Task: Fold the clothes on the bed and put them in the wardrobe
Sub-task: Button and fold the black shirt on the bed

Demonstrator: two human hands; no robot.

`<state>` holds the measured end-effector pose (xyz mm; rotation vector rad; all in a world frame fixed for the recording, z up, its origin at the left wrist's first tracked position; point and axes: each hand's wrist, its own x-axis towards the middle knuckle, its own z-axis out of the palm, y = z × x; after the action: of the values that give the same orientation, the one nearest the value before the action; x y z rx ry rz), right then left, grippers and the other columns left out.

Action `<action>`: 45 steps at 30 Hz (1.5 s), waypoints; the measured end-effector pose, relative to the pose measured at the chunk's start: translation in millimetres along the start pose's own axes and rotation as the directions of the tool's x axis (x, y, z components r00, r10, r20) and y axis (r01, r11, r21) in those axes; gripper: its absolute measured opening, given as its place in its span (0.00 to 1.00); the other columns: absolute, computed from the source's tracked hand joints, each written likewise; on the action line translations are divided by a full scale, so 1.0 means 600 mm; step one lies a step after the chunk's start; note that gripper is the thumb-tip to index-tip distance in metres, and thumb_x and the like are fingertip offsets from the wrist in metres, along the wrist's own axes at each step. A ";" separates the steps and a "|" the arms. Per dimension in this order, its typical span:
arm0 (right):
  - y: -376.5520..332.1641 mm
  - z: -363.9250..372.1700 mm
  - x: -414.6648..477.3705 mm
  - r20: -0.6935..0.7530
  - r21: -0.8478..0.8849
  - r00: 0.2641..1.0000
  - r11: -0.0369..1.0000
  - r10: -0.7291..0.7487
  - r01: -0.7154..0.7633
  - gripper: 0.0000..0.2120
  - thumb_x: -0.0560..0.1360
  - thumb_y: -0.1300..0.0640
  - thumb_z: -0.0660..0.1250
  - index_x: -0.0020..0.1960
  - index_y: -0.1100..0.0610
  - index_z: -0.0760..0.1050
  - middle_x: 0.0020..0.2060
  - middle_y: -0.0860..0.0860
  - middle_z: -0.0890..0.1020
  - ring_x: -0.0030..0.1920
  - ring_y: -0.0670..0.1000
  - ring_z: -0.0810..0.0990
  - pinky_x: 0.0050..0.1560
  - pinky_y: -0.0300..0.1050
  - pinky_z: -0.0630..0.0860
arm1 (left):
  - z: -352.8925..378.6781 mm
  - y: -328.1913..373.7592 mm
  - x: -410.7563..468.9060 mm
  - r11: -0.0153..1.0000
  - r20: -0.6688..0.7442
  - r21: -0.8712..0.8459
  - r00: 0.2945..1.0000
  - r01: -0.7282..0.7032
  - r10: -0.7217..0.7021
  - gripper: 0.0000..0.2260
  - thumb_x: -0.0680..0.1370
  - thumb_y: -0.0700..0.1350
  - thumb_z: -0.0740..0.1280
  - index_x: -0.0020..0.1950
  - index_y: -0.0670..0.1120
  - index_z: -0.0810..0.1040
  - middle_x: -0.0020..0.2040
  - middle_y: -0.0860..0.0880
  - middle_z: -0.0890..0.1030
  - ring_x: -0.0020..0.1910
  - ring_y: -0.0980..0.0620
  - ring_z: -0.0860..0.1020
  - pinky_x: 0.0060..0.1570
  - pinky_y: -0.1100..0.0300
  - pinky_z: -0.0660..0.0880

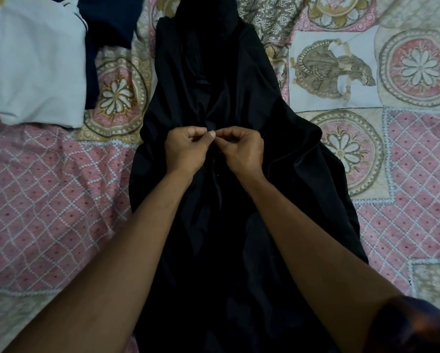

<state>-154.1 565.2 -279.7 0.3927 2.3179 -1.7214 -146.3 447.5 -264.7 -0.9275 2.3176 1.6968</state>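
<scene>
A long black garment (pixel 244 103) lies spread lengthwise down the middle of the bed, its narrow end toward the far side. My left hand (pixel 185 149) and my right hand (pixel 241 151) meet over its centre line, fingertips almost touching. Each hand pinches the black cloth at the front opening between thumb and curled fingers. What sits between the fingertips is too small and dark to make out.
A patterned pink and beige bedspread (pixel 48 212) covers the bed. A folded white garment (pixel 33 59) lies at the far left, with a dark navy garment (pixel 106 24) beside and behind it. A dark object shows at the left edge.
</scene>
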 end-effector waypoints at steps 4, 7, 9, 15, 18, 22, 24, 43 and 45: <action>-0.002 -0.002 -0.003 -0.018 0.021 1.000 1.000 0.011 -0.010 0.03 0.72 0.57 0.77 0.45 0.55 0.86 0.36 0.46 0.86 0.38 0.41 0.85 0.44 0.42 0.83 | 0.017 0.001 -0.002 1.000 -0.114 0.003 0.994 0.001 0.000 0.08 0.75 0.44 0.74 0.52 0.42 0.84 0.43 0.50 0.85 0.43 0.57 0.84 0.48 0.62 0.81; -0.001 0.001 -0.005 -0.034 -0.031 0.999 0.999 -0.015 0.013 0.03 0.73 0.55 0.77 0.44 0.54 0.86 0.36 0.44 0.86 0.37 0.40 0.84 0.43 0.40 0.83 | 0.021 0.001 -0.004 0.996 -0.137 -0.078 0.989 0.039 -0.049 0.05 0.76 0.43 0.74 0.50 0.44 0.84 0.43 0.49 0.85 0.43 0.55 0.84 0.48 0.59 0.82; 0.000 0.003 -0.006 -0.039 -0.052 0.999 0.998 -0.031 0.029 0.02 0.73 0.55 0.77 0.44 0.53 0.86 0.35 0.43 0.85 0.37 0.40 0.84 0.43 0.39 0.82 | 0.024 -0.001 -0.006 0.991 -0.169 -0.121 0.983 0.051 -0.071 0.07 0.75 0.42 0.74 0.52 0.43 0.84 0.44 0.48 0.85 0.44 0.55 0.85 0.49 0.58 0.82; 0.002 0.001 -0.006 -0.029 -0.039 0.997 0.996 -0.078 0.076 0.02 0.73 0.60 0.76 0.45 0.54 0.86 0.36 0.43 0.85 0.39 0.40 0.84 0.44 0.38 0.82 | 0.038 0.002 -0.014 0.979 -0.199 -0.180 0.971 0.094 -0.130 0.07 0.76 0.42 0.73 0.53 0.42 0.84 0.46 0.48 0.85 0.46 0.55 0.84 0.52 0.59 0.81; 0.002 0.000 -0.004 -0.026 -0.050 0.998 0.997 -0.064 0.063 0.02 0.73 0.59 0.76 0.45 0.54 0.87 0.37 0.44 0.86 0.38 0.40 0.84 0.44 0.38 0.82 | 0.042 0.007 -0.017 0.979 -0.217 -0.171 0.965 0.108 -0.145 0.07 0.77 0.42 0.72 0.53 0.42 0.84 0.46 0.49 0.85 0.45 0.56 0.83 0.51 0.62 0.80; 0.004 -0.003 -0.005 0.005 -0.056 0.998 0.996 -0.067 0.067 0.03 0.74 0.56 0.76 0.46 0.55 0.87 0.37 0.45 0.86 0.38 0.40 0.84 0.43 0.39 0.82 | 0.042 0.010 -0.018 0.975 -0.209 -0.186 0.965 0.121 -0.160 0.07 0.78 0.41 0.70 0.55 0.42 0.83 0.46 0.50 0.84 0.47 0.56 0.82 0.50 0.66 0.79; 0.005 -0.002 -0.005 0.001 -0.071 0.997 0.995 -0.076 0.075 0.03 0.74 0.56 0.76 0.46 0.55 0.86 0.38 0.45 0.86 0.38 0.41 0.84 0.43 0.40 0.82 | 0.044 0.010 -0.021 0.978 -0.225 -0.179 0.963 0.107 -0.147 0.08 0.78 0.41 0.70 0.57 0.42 0.83 0.49 0.49 0.84 0.49 0.56 0.82 0.49 0.69 0.78; -0.002 -0.007 0.006 0.048 -0.105 0.999 0.994 -0.004 0.009 0.03 0.72 0.55 0.77 0.40 0.53 0.86 0.33 0.45 0.85 0.35 0.42 0.84 0.42 0.43 0.83 | 0.048 0.000 -0.026 1.000 -0.310 -0.018 0.951 -0.026 0.019 0.10 0.77 0.43 0.72 0.57 0.43 0.83 0.43 0.59 0.81 0.45 0.63 0.80 0.52 0.66 0.78; 0.001 -0.004 0.001 0.015 -0.076 1.000 0.997 -0.013 0.014 0.04 0.72 0.54 0.77 0.41 0.54 0.86 0.33 0.45 0.85 0.35 0.42 0.84 0.42 0.43 0.83 | 0.048 0.000 -0.028 0.999 -0.305 -0.046 0.952 -0.022 0.007 0.10 0.77 0.43 0.72 0.57 0.43 0.83 0.43 0.60 0.80 0.45 0.65 0.80 0.52 0.67 0.78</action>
<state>-154.3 567.7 -279.6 0.3507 2.3732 -1.6301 -140.1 480.4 -267.8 -1.2665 2.4827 1.7294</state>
